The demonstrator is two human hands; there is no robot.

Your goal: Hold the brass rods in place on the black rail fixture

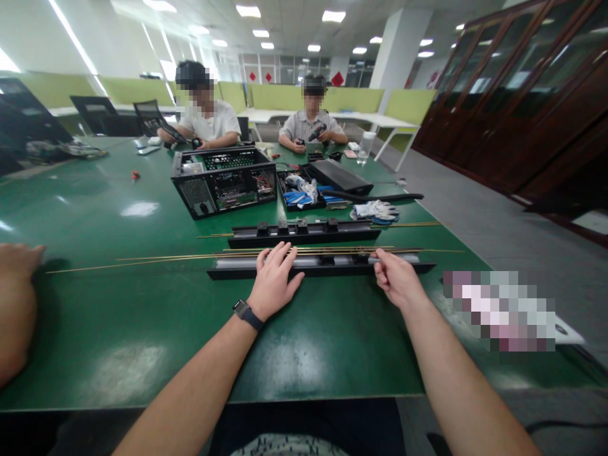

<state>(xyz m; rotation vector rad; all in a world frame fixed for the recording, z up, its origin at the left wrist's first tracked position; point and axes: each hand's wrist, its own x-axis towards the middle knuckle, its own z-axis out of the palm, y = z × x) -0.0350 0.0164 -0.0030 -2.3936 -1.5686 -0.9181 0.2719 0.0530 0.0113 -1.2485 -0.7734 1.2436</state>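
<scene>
A long black rail (304, 272) with a pale inner strip lies across the green table in front of me. Thin brass-coloured rods (166, 258) run along its top and stick out far to the left. My left hand (274, 278) rests on the rail and rods, fingers spread and palm down. At the rail's right part, my right hand (398, 278) is closed, its thumb and index finger pinched at the rods near a small black block (361, 258). Whatever is between those fingertips is too small to make out. Just behind lies a second black rail (304, 239) with several black blocks on top.
Beyond the rails stand an open black computer case (223, 183), a tray (284, 197) holding gloves, a flat black box (339, 176) and white work gloves (375, 211). Two people sit across the table. Another person's arm (16, 304) reaches in at left.
</scene>
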